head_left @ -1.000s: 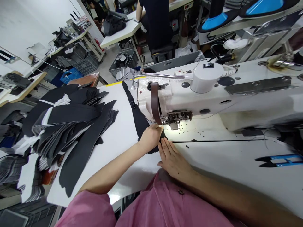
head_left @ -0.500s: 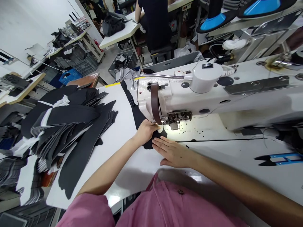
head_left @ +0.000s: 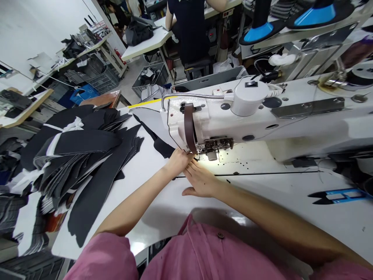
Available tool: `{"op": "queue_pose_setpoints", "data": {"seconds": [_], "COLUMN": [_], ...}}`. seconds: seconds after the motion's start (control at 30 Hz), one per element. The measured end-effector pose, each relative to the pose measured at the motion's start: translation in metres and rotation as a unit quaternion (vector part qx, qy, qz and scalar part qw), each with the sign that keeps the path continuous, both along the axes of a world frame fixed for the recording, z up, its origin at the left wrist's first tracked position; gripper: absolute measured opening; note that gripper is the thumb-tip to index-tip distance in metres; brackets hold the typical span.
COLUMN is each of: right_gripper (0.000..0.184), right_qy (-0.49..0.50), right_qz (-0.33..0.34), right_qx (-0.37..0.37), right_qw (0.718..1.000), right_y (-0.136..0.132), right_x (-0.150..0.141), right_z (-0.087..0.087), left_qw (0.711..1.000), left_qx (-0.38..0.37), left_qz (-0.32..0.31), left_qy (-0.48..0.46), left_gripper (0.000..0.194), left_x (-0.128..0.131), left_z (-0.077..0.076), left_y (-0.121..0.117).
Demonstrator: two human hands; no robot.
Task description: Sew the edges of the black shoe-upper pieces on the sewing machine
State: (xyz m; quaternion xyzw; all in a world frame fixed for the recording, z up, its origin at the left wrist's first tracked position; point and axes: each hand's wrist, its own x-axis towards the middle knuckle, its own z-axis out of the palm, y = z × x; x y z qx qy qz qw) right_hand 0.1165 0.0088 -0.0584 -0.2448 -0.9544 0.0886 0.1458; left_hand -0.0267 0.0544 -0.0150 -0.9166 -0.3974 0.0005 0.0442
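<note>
A dark fabric piece (head_left: 163, 148) lies under the needle end of a white sewing machine (head_left: 186, 126), its narrow tail pointing away to the far left. My left hand (head_left: 177, 162) is closed on the piece beside the presser foot, thumb and fingers bent together. Right against it, my right hand (head_left: 200, 179) lies flat, fingers stretched toward the needle area and thumb apart. Between them the hands cover the near part of the piece, and the needle itself is hidden. A brown strap (head_left: 189, 128) hangs down the front of the machine head.
Stacked dark fabric pieces (head_left: 87, 149), some tied with white strips, cover the left of the white table (head_left: 154, 217). Blue thread snips (head_left: 338, 195) lie at the right. Thread cones (head_left: 259, 31) stand behind the machine. Beyond it, a person (head_left: 189, 31) sits at another table.
The fabric piece has turned, its far tail swinging left and its near end going under my hands. My right hand has slid left, up against my left hand.
</note>
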Motion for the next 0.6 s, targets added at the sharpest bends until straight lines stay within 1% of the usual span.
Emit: {"op": "queue_pose_setpoints", "data": {"seconds": [0.1, 0.2, 0.3, 0.43, 0.53, 0.6], "right_gripper": [0.094, 0.09, 0.088, 0.081, 0.074, 0.07], "right_qy": [-0.019, -0.026, -0.025, -0.009, 0.018, 0.031], "right_qz": [-0.035, -0.061, -0.07, -0.071, -0.067, -0.066], "right_qx": [0.019, 0.041, 0.047, 0.032, 0.017, 0.013], "right_qw": [0.999, 0.997, 0.996, 0.997, 0.997, 0.997], "right_y": [0.002, 0.004, 0.005, 0.007, 0.008, 0.005], "right_x": [-0.008, -0.013, -0.015, -0.014, -0.013, -0.012], "right_z": [-0.001, -0.001, 0.0, 0.001, 0.0, 0.0], "left_qw": [1.0, 0.999, 0.999, 0.999, 0.998, 0.999], "left_qx": [-0.004, -0.002, 0.013, 0.029, 0.014, -0.004], "left_qz": [0.021, 0.033, 0.04, 0.042, 0.044, 0.027], "left_qy": [0.001, 0.011, 0.007, -0.019, -0.038, -0.046], "left_gripper": [0.021, 0.023, 0.026, 0.028, 0.029, 0.027], "left_x": [-0.002, -0.004, -0.007, -0.005, -0.001, -0.003], "left_z": [-0.004, -0.01, -0.015, -0.018, -0.018, -0.012], "left_y": [0.005, 0.012, 0.016, 0.021, 0.019, 0.011]}}
